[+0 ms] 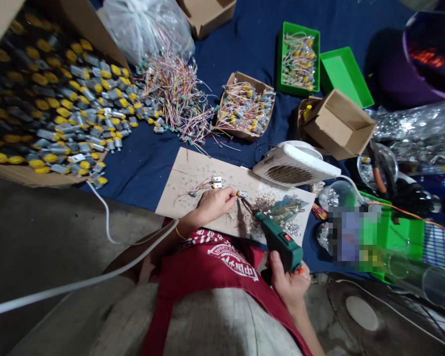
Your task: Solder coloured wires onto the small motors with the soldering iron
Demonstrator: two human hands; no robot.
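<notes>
Blue cloth [133, 188] over the floor, cardboard box [32, 177] of motors [77, 113] way off left. Over a scrap board [192, 190], the left hand [217, 206] pinches a small motor [242, 194] tight, while the right hand [287, 282] grips a green soldering iron [279, 242], its tip slanting far and left, just at the motor.

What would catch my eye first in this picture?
The open cardboard box of yellow-ended small motors, upper left, stands out first. To its right sprawls a tangle of colored wires. At lower center, over a speckled board, the left hand holds a motor near the green soldering gun in the right hand.
</notes>
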